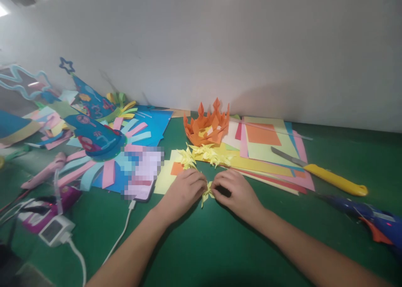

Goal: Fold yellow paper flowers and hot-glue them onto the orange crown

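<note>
Both my hands meet at the middle of the green table (201, 245) and pinch a small folded yellow paper piece (207, 192) between them. My left hand (185, 189) grips it from the left with curled fingers. My right hand (235, 189) grips it from the right, fingers bent. Just beyond my hands lie several more folded yellow paper pieces (205, 154) on yellow sheets. Behind those stands an orange paper crown (207, 123).
A stack of coloured paper sheets (270, 153) lies at right, with a yellow-handled knife (326, 176) and a blue glue gun (373, 220). At left are blue paper hats (94, 127), a phone (143, 174) on a white cable, a pink glue gun (44, 174) and a charger (56, 230).
</note>
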Tool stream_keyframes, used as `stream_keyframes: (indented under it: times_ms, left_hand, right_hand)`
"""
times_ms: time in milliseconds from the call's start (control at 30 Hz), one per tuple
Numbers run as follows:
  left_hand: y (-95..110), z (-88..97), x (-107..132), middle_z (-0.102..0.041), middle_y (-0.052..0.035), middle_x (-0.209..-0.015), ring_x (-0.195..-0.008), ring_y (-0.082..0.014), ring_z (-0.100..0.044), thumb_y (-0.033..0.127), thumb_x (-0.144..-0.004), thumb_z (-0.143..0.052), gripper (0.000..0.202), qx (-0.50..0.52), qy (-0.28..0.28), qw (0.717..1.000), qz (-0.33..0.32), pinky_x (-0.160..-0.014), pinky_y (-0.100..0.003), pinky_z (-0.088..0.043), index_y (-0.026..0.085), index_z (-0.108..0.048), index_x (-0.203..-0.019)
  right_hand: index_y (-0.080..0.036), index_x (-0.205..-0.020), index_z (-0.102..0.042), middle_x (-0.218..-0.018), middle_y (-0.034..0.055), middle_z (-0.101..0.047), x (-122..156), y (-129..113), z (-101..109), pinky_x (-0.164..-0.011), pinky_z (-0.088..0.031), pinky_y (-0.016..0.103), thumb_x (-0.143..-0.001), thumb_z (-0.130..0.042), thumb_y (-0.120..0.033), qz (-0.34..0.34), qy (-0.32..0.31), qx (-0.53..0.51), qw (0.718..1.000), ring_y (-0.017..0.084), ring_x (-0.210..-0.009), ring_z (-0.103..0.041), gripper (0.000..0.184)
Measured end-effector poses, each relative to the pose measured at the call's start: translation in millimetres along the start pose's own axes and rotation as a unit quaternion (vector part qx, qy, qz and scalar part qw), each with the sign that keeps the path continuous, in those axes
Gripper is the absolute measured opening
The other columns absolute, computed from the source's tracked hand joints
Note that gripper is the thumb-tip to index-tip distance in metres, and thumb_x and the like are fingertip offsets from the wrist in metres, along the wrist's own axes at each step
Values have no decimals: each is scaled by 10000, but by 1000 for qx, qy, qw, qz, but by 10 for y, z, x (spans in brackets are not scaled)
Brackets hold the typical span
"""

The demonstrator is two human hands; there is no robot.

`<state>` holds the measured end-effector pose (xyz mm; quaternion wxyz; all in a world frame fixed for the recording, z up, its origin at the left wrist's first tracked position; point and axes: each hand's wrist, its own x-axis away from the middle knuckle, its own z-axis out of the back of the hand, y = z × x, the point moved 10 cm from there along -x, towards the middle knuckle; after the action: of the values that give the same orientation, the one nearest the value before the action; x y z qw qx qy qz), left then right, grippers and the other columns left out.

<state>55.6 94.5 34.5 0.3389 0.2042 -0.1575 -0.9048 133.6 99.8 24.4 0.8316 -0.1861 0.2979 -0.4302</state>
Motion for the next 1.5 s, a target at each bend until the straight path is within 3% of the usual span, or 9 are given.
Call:
stream_keyframes:
  times_ms: [467, 667, 1167, 1300, 1500]
  left_hand:
    - [-14, -10, 74, -624, -44, -742, -753, -183, -491, 189, -909, -373, 210, -53, 15, 998, 43, -681, -313, -378, 182, -576, -854]
    - [16, 21, 98, -650, -48, -895, -866, -218, -485, 294, -824, -542, 172, -14, 8, 998, 62, -785, -362, -389, 191, -537, -961]
    - [-53, 51, 111, -638, -20, -884, -863, -197, -481, 103, -739, -517, 195, 53, 10, 995, 90, -795, -349, -388, 201, -527, -908]
    - [-130, 37, 115, -622, -16, -808, -834, -194, -495, 123, -742, -527, 131, 49, 39, 989, 132, -756, -339, -390, 200, -539, -847]
    - [-126, 31, 103, -641, 0, -808, -835, -191, -500, 111, -739, -536, 155, 25, 78, 986, 148, -757, -344, -373, 208, -549, -859]
  right_hand:
    - [-194, -734, -576, -771, 20, -624, 0, -26, -16, -702, -376, 316, -811, -560, -166, 7, 1, 10, 1000, 170, -761, -530, 83]
    - [-196, -750, -581, -767, 25, -622, -3, -40, -7, -693, -382, 317, -809, -556, -163, 18, 7, 13, 1000, 172, -753, -530, 71]
    - [-195, -757, -591, -772, 32, -624, -1, -86, -2, -695, -378, 324, -839, -533, -182, 24, 3, 7, 1000, 173, -759, -526, 101]
    - [-195, -769, -590, -789, 31, -620, 0, -74, -22, -704, -377, 329, -844, -534, -177, 19, -5, 9, 1000, 173, -768, -520, 95]
    - [-196, -771, -585, -796, 35, -621, 1, -66, -9, -707, -382, 333, -836, -535, -172, 19, 2, 8, 1000, 182, -779, -522, 85]
